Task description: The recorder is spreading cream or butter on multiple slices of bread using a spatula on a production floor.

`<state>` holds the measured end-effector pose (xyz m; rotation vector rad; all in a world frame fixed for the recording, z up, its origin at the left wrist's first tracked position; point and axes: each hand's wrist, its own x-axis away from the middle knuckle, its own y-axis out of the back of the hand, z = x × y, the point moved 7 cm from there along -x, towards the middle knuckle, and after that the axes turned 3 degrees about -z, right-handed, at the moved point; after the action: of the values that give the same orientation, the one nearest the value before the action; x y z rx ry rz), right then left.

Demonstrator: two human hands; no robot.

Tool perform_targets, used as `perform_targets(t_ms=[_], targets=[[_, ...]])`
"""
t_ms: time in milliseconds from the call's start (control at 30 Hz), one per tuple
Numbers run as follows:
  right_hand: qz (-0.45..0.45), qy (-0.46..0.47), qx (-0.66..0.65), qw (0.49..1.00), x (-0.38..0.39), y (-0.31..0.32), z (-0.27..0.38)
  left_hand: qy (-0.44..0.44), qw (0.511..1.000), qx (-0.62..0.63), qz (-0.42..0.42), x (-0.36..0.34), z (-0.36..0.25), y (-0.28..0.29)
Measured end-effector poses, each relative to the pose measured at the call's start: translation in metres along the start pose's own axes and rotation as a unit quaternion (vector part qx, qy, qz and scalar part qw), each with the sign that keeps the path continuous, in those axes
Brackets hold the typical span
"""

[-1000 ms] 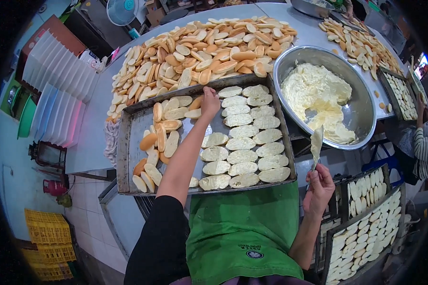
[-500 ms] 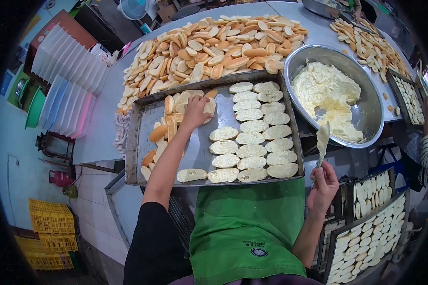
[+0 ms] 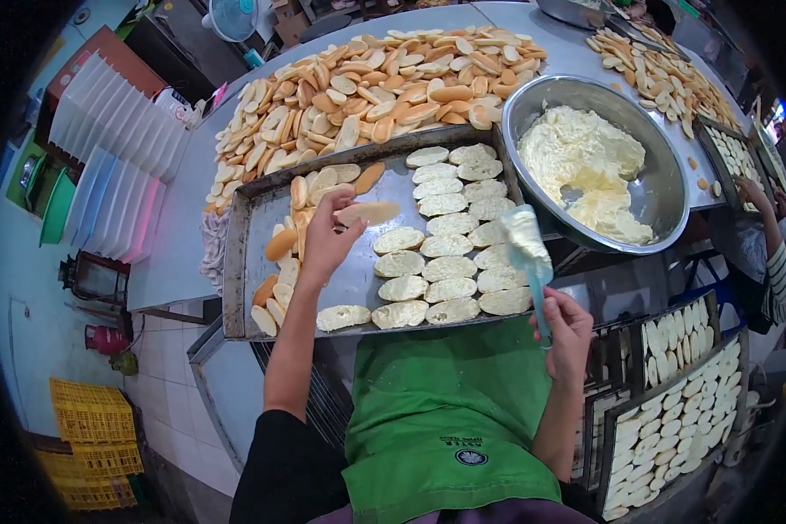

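My left hand (image 3: 328,236) grips a bread slice (image 3: 371,212), an oval piece with a pale cut face, above the left half of a worn metal tray (image 3: 236,253). My right hand (image 3: 568,325) is closed around the handle of a light-blue spatula (image 3: 540,288), whose blade carries a lump of pale cream (image 3: 524,234) over the tray's right edge. Rows of cream-coated bread slices (image 3: 450,268) fill the tray's right side. Plain bread pieces (image 3: 281,245) lie loosely along its left side. Beyond the tray's right corner stands a steel bowl (image 3: 678,205) of pale cream.
A large heap of bread slices (image 3: 367,83) covers the table behind the tray. Filled trays (image 3: 672,419) lean at the lower right. Another person's hand (image 3: 753,194) is by a tray at the far right. White plastic bins (image 3: 118,192) and yellow crates (image 3: 92,419) stand at left.
My left hand has lifted a bread slice from the pile in the tray. The right hand has brought the spatula left, toward the tray. Another person's arm has appeared at the far right.
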<state>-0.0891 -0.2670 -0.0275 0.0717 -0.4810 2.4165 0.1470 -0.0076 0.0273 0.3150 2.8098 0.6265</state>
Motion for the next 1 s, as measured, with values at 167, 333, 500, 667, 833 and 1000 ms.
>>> perform_targets(t_ms=[167, 333, 500, 667, 833, 1000], targets=[[0.054, -0.038, 0.021, 0.998, 0.007, -0.017, -0.002, 0.116, 0.899, 0.418, 0.053, 0.042, 0.006, -0.023], [0.118, -0.086, 0.044, 0.988, 0.013, -0.03, 0.0, 0.233, 0.82, 0.494, 0.173, 0.078, -0.028, -0.074], [0.143, -0.076, 0.115, 0.98, 0.017, -0.04, -0.004, 0.198, 0.785, 0.54, 0.229, 0.097, -0.041, -0.075], [0.083, 0.091, 0.134, 0.983, 0.014, -0.042, 0.007, 0.189, 0.804, 0.499, 0.263, 0.104, -0.039, -0.073], [0.184, 0.206, 0.131, 0.952, 0.025, -0.07, 0.015, 0.195, 0.781, 0.54, 0.245, 0.109, -0.031, -0.081], [0.114, 0.343, 0.335, 0.87, 0.018, -0.048, 0.04, 0.181, 0.785, 0.558, 0.198, 0.102, -0.029, -0.071]])
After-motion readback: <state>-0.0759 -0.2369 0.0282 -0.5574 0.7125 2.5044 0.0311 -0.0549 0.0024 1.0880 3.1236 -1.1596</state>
